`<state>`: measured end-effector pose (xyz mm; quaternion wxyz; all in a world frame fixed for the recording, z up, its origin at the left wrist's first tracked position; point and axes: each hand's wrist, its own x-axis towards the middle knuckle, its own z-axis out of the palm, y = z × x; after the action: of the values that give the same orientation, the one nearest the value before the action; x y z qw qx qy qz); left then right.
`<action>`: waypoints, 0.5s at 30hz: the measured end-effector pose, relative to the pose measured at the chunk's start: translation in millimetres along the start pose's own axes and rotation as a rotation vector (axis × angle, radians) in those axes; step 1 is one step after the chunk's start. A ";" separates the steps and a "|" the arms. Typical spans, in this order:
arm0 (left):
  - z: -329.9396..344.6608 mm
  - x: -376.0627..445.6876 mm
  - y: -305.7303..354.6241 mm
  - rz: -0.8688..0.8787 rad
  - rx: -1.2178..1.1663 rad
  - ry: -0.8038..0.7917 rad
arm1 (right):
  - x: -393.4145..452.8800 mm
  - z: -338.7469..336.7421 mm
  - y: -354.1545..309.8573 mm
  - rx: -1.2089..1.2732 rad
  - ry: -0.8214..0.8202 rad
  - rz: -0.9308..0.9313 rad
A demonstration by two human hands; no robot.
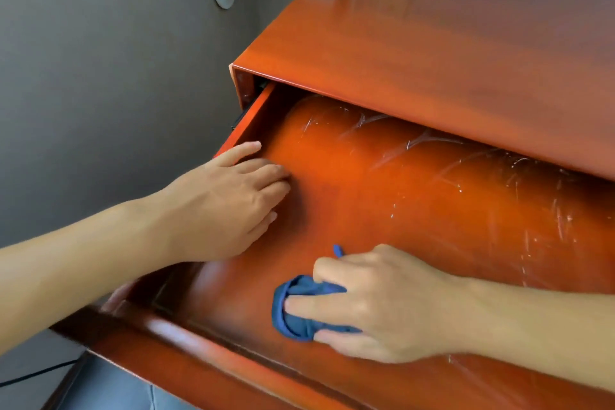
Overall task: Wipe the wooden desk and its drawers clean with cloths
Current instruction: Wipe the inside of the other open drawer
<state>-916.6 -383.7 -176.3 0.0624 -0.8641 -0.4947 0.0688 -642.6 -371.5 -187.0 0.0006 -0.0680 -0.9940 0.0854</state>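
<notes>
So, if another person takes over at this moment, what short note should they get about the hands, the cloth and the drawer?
Right hand: grips the bunched blue cloth and presses it on the floor of the open drawer, near the front left.
Left hand: holds no cloth; it rests at the drawer's left side wall, fingers bent.
Desk top: nothing on it; I cannot tell if it has been wiped.
Done: the drawer is pulled out and wiping inside is under way.
Left: pale scratch-like marks and specks show toward the back and right of the drawer floor; wipe there, then the walls and front. Only one cloth and one drawer are visible.
</notes>
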 end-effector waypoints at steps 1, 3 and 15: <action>0.3 6.8 3.3 0.023 -0.037 -0.021 | -3.6 -3.9 9.8 -0.040 -0.003 0.021; 3.3 19.3 9.9 0.040 -0.132 -0.048 | -4.3 -12.2 47.2 -0.153 0.128 0.196; 25.3 57.7 26.6 -0.093 -0.203 -0.141 | -37.7 -10.6 14.3 -0.031 -0.035 0.187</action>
<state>-869.8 -346.2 -209.1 -0.0573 -0.8352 -0.5417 0.0757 -603.2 -360.8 -178.5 -0.0257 -0.1588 -0.9844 0.0710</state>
